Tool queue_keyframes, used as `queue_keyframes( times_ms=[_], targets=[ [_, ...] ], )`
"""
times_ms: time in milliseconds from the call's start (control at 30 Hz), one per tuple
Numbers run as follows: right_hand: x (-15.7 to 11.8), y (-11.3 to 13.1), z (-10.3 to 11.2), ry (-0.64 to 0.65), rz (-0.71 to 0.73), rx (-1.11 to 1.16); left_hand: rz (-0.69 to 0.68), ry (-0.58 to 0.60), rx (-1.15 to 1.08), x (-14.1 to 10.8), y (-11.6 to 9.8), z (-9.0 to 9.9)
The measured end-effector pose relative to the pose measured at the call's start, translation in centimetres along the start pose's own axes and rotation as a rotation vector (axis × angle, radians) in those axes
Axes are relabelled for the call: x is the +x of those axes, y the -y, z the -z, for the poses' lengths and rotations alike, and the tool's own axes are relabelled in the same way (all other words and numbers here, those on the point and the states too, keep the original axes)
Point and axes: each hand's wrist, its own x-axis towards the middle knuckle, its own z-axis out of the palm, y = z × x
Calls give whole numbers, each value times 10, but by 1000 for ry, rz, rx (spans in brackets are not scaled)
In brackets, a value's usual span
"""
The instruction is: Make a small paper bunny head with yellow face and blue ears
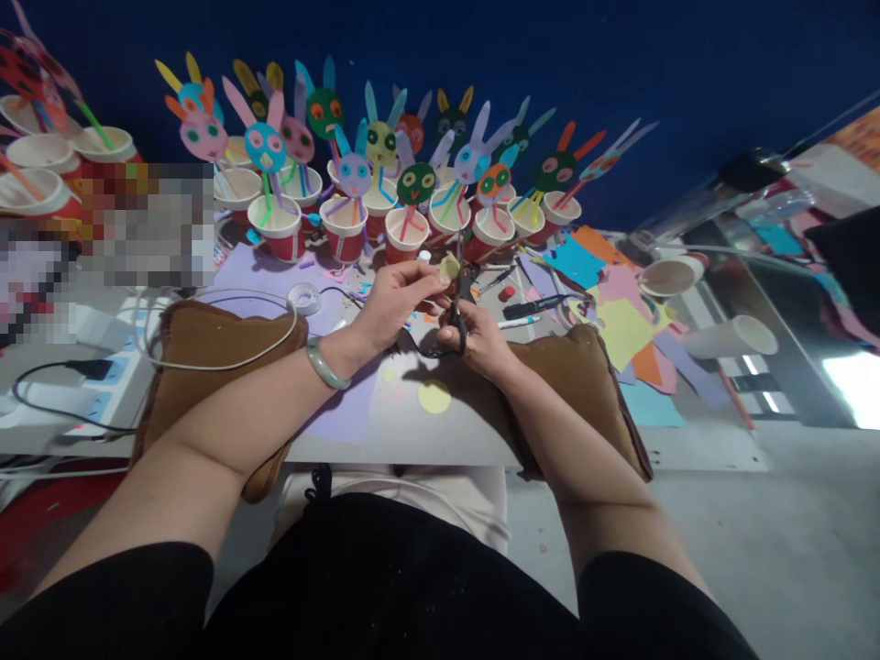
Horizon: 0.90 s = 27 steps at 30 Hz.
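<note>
My left hand (399, 302) pinches a small piece of yellow-green paper (449, 268) above the table. Close beside it, my right hand (478, 337) has its fingers through the handles of a pair of scissors (459, 316), whose blades point up and away from me alongside the paper. Whether the blades touch the paper I cannot tell. Below my hands a yellow paper circle (434, 397) lies on the white tabletop, with a smaller yellow circle (390, 375) to its left. A purple sheet (344, 399) lies under my left wrist.
Behind stand several red paper cups (346, 234) holding rabbit-faced paper figures. Brown cushions (220, 367) lie under both forearms. A tape roll (303, 298) and a white cable (226, 367) are at left. Coloured paper scraps (625, 321), a black pen-like tool (534, 306) and a tipped cup (672, 274) lie at right.
</note>
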Motion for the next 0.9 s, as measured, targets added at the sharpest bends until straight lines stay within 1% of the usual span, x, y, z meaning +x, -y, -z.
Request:
queue_keyframes(
  times_ms=[433, 900],
  targets=[
    [1, -1, 0, 0, 13, 26, -4, -9, -18, 0, -1, 0],
    [2, 2, 1, 15, 32, 4, -17, -19, 2, -1, -4, -1]
  ],
)
